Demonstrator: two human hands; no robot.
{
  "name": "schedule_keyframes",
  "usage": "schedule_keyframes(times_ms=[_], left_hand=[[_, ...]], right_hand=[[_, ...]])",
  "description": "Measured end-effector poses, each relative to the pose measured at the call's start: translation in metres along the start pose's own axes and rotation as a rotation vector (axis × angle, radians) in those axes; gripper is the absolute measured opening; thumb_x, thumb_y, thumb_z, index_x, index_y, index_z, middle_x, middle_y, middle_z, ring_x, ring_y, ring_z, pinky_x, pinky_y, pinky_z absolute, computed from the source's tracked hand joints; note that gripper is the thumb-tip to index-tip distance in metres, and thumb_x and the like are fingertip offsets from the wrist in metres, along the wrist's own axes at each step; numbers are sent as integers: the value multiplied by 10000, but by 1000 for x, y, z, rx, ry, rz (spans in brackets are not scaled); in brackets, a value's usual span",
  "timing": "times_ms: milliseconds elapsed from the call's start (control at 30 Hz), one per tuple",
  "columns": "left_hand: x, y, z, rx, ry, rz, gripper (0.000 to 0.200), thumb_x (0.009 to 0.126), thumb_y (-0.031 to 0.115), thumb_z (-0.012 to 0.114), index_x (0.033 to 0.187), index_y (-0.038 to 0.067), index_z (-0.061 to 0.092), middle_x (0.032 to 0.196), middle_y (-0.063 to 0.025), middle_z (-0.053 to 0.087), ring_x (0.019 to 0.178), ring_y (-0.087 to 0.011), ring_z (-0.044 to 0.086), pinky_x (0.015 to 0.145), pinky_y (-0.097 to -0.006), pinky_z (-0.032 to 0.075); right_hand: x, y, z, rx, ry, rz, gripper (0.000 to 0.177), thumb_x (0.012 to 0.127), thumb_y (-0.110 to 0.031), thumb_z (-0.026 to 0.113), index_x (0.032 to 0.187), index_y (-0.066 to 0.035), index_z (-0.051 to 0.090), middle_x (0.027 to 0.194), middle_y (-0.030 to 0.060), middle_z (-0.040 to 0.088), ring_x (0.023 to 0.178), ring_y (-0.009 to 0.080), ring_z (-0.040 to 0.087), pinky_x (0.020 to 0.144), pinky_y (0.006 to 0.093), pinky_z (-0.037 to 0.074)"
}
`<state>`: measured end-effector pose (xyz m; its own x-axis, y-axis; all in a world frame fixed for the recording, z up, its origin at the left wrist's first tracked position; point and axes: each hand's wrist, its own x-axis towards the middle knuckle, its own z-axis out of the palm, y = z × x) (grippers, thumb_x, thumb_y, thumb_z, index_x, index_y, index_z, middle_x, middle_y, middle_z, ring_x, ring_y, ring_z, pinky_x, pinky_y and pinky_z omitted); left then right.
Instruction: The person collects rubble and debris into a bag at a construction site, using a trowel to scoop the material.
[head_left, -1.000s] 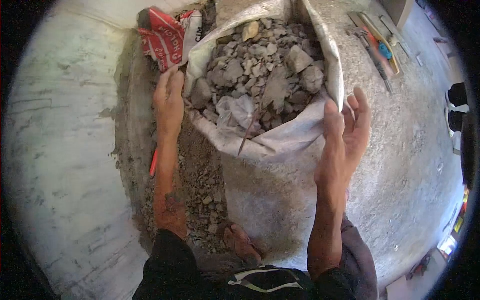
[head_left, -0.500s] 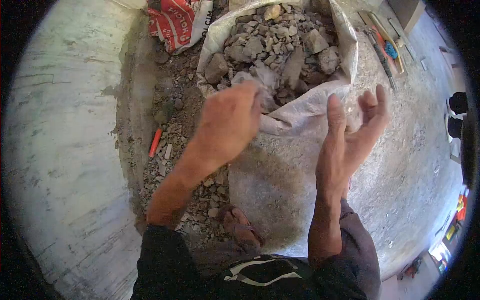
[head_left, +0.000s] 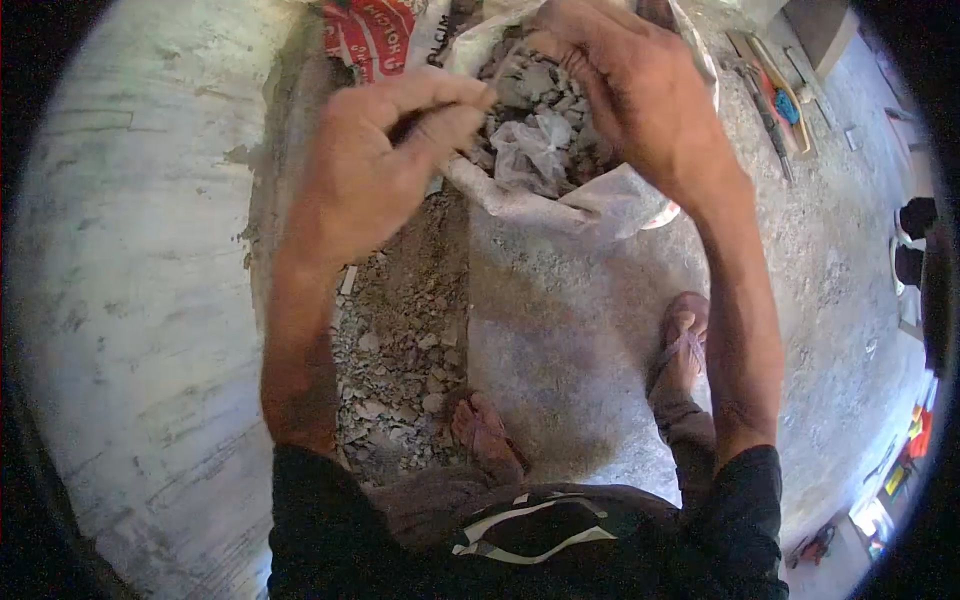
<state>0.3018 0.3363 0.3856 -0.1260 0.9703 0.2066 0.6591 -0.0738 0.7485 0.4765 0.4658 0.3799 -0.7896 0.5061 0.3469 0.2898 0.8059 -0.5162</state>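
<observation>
A white woven sack (head_left: pixel 515 205) full of broken concrete rubble (head_left: pixel 545 85) stands in front of me. Crumpled clear plastic (head_left: pixel 535 155) lies on the rubble near the sack's closer rim. My left hand (head_left: pixel 375 150) is raised at the sack's left side, with thumb and fingers pinched together. Over the right part of the opening, my right hand (head_left: pixel 640 95) is bent downward with its fingertips drawn together. A thin pale line shows between the two sets of fingertips; I cannot tell whether they hold it.
A red and white cement bag (head_left: pixel 370 40) lies behind the sack at left. Loose rubble (head_left: pixel 400 375) runs along the pale wall (head_left: pixel 140 300). Tools and a wooden tray (head_left: pixel 770 90) lie on the concrete floor (head_left: pixel 570 340) at right. My sandalled feet are below.
Both hands have risen; the left has moved off the clear plastic to the left. The right, spread before, has moved over the sack with its fingers closed. The right foot now shows.
</observation>
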Motion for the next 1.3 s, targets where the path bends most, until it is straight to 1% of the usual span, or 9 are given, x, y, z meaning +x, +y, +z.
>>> schedule_keyframes(times_ms=[100,200,400,667,833,900,933,1100,1300], left_hand=[[-9,-4,14,-325,58,-169,135,907,112,613,977,0,639,792,-27,651,710,-83,591,640,-233,471],[-7,-8,31,-464,164,-254,87,913,94,606,947,16,623,757,-10,621,669,-45,547,573,-213,433],[-11,-24,55,-397,237,-262,157,932,116,596,1038,11,645,800,8,621,657,-60,532,560,-225,428],[-18,-16,55,-963,11,-351,183,954,124,554,1064,14,650,920,-6,638,787,-72,567,648,-230,446],[-6,-7,56,-1018,-64,-448,149,933,122,578,997,14,659,904,-47,655,787,-95,592,645,-265,461],[11,-1,55,-89,-36,-231,150,899,119,601,982,5,653,889,-106,660,765,-173,626,657,-325,479],[22,-5,59,-96,-64,-223,150,899,119,601,982,5,653,889,-106,660,765,-173,626,657,-325,479],[103,-7,83,435,4,418,237,871,164,617,1026,-9,662,1008,-188,640,935,-324,613,851,-380,471],[147,-71,45,276,-187,-198,463,1001,271,445,1372,-5,435,1377,-131,486,1264,-224,446,1077,-328,303]], right_hand=[[-7,-5,30,69,129,36,148,934,-95,551,1046,-30,623,1076,142,622,1045,230,585,826,335,470],[-16,-28,63,572,272,222,141,887,-82,571,1002,-9,606,980,203,585,890,349,604,752,399,488],[-23,-29,100,659,587,284,178,892,-144,605,1013,-20,647,949,166,583,917,313,580,822,357,460],[-32,-27,66,1529,163,540,207,891,-131,652,1052,-5,686,1066,50,564,971,119,544,709,238,478],[-46,-19,59,783,465,361,247,789,-120,719,1017,-29,687,1084,112,542,905,241,570,810,360,469],[-59,-16,43,359,611,434,298,812,-153,723,1080,-40,657,1092,103,538,1000,214,522,869,352,441],[-64,-14,37,-61,711,473,351,835,-187,727,1143,-51,626,1100,94,534,1096,187,473,928,344,412],[-90,16,54,348,770,999,925,724,-255,826,1400,37,266,1237,182,407,1090,248,438,946,388,403],[-95,26,66,779,842,1016,614,836,-215,708,1279,63,387,1124,166,497,975,260,552,856,374,466]])
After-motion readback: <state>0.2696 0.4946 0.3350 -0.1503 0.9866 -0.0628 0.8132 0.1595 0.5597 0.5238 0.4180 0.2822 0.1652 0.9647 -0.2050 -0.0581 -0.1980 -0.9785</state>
